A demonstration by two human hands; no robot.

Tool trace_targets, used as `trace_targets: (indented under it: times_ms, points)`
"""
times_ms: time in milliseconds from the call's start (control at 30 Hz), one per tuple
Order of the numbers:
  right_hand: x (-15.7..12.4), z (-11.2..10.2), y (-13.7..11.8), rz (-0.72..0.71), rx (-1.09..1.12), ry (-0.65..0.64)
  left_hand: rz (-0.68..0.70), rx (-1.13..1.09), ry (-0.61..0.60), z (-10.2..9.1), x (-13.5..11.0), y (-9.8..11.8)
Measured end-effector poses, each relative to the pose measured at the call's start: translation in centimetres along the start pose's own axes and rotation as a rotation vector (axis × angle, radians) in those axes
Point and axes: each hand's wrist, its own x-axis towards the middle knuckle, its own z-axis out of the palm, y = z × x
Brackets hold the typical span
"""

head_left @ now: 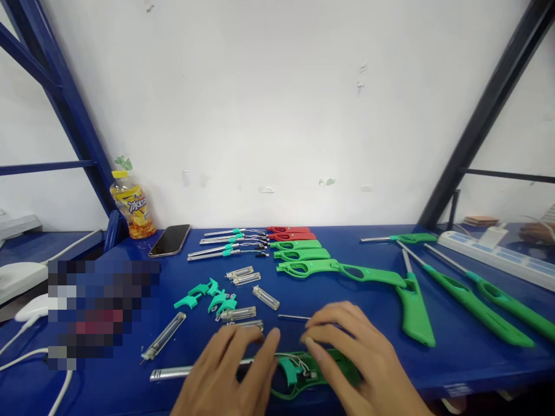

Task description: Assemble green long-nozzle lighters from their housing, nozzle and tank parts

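An opened long-nosed gas lighter lies low in front of me. Its green half shell [347,364] holds a teal trigger [288,372] and thin wires; its metal tube [171,374] points left. My left hand [234,370] is closed over the tube end of the lighter, fingers curled down. My right hand [355,358] is bent over the handle end, thumb and fingertips drawn together near the wires; whatever is between them is hidden. A thin metal rod [293,316] runs behind the right fingers. Clear fuel tanks [266,297] and teal triggers [223,301] lie beyond the left hand.
Red shells [291,230], green shells [301,254] and metal tubes with wires [212,253] line the back. Several green lighters [472,297] lie at right, near a power strip [498,260]. A phone [170,240] and drink bottle [132,205] stand back left. White cables [65,387] cross the left.
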Motion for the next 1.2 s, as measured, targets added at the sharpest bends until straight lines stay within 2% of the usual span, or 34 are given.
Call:
trace_targets:
  times_ms: [33, 100, 167, 200, 233, 367, 500, 667, 833, 1000, 1100, 1200]
  points:
    - [1.2, 0.0, -0.1, 0.002, -0.017, -0.060, -0.021, 0.009, -0.030, -0.7, 0.8, -0.8]
    - [3.7, 0.1, -0.5, 0.035, -0.091, -0.188, -0.126, 0.045, -0.229, -1.9, 2.5, -2.6]
    - [6.2, 0.6, -0.8, 0.030, -0.187, -0.323, -0.290, 0.036, -0.517, -2.8, 3.7, -4.4]
    - [7.2, 0.9, -1.0, 0.012, -0.202, -0.372, -0.354, 0.016, -0.618, -3.0, 4.0, -5.3]
    - [8.0, 1.2, -1.3, -0.001, -0.203, -0.395, -0.393, -0.026, -0.647, -3.1, 4.0, -6.0]
    - [9.0, 2.8, -2.1, -0.059, -0.180, -0.428, -0.440, -0.145, -0.558, -2.5, 1.8, -8.4]
    - [8.5, 4.1, -2.7, -0.119, -0.165, -0.480, -0.451, -0.132, -0.499, -2.2, -0.1, -10.2]
    - [8.5, 3.7, -2.8, -0.105, -0.146, -0.481, -0.471, -0.149, -0.512, -2.0, -0.4, -11.5]
    - [7.9, 1.5, -0.5, 0.039, -0.163, -0.475, -0.449, -0.203, -0.603, -1.5, 0.7, -11.1]
    - [7.4, 0.1, 2.6, 0.118, -0.268, -0.339, -0.464, -0.211, -0.690, -1.3, 2.6, -9.4]
    - [7.4, 0.0, 3.0, 0.131, -0.302, -0.303, -0.491, -0.172, -0.723, -1.2, 3.4, -8.7]
    - [7.7, 0.1, 2.4, 0.136, -0.275, -0.352, -0.497, -0.145, -0.753, -1.0, 3.6, -8.3]
